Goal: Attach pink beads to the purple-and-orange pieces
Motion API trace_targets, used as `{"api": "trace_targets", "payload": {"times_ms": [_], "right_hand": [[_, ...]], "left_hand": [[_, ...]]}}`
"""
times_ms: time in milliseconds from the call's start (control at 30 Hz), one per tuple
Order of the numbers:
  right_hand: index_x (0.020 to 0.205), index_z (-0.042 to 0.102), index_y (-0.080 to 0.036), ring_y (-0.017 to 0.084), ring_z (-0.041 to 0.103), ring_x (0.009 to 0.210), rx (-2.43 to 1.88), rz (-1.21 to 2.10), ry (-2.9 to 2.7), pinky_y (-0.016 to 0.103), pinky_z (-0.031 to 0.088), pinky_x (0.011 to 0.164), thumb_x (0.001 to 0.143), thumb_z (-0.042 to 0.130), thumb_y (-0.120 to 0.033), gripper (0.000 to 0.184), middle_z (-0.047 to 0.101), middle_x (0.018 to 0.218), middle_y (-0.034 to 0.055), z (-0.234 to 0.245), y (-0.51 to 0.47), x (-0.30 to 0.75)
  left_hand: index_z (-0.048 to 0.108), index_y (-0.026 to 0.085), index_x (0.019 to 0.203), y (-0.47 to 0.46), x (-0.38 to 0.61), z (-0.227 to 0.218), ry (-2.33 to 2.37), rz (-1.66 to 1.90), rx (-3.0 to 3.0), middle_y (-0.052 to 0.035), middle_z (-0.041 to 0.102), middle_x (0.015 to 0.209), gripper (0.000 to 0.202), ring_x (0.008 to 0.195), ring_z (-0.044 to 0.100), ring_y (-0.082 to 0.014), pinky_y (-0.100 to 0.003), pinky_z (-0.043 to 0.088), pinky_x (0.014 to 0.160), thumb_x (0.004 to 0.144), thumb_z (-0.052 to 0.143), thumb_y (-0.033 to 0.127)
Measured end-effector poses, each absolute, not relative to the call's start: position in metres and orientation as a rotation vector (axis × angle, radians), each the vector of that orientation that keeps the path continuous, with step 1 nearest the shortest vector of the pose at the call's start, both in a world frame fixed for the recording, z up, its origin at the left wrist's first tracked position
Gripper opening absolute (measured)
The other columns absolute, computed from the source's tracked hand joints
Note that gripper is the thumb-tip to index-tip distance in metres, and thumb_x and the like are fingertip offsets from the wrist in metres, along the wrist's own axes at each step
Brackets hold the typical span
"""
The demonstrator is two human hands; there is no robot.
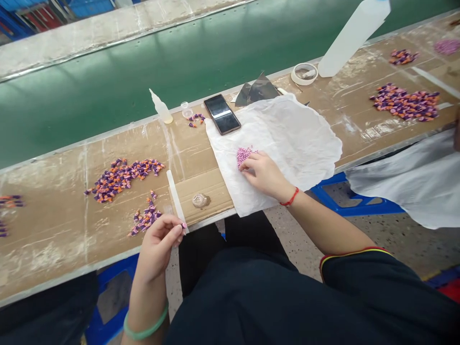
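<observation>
Between the thumb and forefinger of my left hand [160,244] is a small pink and dark piece [183,225], near the table's front edge. My right hand [264,175] reaches onto a white cloth [305,139], fingertips pinched at a small heap of pink beads [244,155]; whether a bead is between them is hidden. Beside my left hand lies a small pile of purple, orange and pink pieces [145,218], with a larger pile [120,179] behind it. A small clear round container [199,200] sits on the cardboard between my hands.
A phone [223,114] lies on the cloth's back left corner. A dropper bottle [161,108], a tape roll [304,74] and a tall white bottle [350,40] stand along the back. A white strip [175,199] lies left of the container. More pieces [406,102] are at right.
</observation>
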State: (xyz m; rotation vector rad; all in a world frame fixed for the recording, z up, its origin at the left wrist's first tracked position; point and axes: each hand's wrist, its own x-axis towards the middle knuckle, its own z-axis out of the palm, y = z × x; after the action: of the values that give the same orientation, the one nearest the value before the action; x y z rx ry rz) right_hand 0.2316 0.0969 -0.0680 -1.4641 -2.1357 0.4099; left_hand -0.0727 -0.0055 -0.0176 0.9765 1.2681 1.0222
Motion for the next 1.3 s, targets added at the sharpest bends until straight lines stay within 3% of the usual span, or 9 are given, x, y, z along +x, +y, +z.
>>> {"api": "trace_targets", "payload": {"times_ms": [633, 900, 1300], "right_hand": [[0.071, 0.063, -0.02, 0.027, 0.052, 0.085, -1.432, 0.336, -2.164, 0.044, 0.046, 0.083, 0.08, 0.06, -0.01, 0.014, 0.067, 0.081, 0.0087, -0.066, 0.098, 0.23], [0.068, 0.062, -0.021, 0.027, 0.052, 0.083, -1.405, 0.307, -2.216, 0.045, 0.046, 0.081, 0.079, 0.058, -0.01, 0.017, 0.065, 0.078, 0.009, -0.067, 0.101, 0.226], [0.074, 0.063, -0.02, 0.027, 0.051, 0.085, -1.404, 0.321, -2.224, 0.044, 0.045, 0.082, 0.083, 0.059, -0.011, 0.014, 0.068, 0.084, 0.0089, -0.06, 0.098, 0.243]], "left_hand": [[0.069, 0.018, 0.074, -0.011, -0.068, -0.024, 1.277, 1.044, 0.941, 0.0011, 0.06, 0.059, 0.028, 0.049, 0.046, -0.0083, -0.019, 0.038, 0.047, 0.073, 0.082, 0.043], [0.068, 0.018, 0.074, -0.013, -0.067, -0.026, 1.308, 1.021, 0.964, -0.0021, 0.063, 0.064, 0.029, 0.052, 0.047, -0.0098, -0.021, 0.038, 0.048, 0.073, 0.081, 0.044], [0.069, 0.019, 0.076, -0.014, -0.066, -0.031, 1.279, 0.98, 0.977, -0.0022, 0.064, 0.066, 0.027, 0.056, 0.049, -0.0111, -0.021, 0.039, 0.051, 0.077, 0.078, 0.044]]}}
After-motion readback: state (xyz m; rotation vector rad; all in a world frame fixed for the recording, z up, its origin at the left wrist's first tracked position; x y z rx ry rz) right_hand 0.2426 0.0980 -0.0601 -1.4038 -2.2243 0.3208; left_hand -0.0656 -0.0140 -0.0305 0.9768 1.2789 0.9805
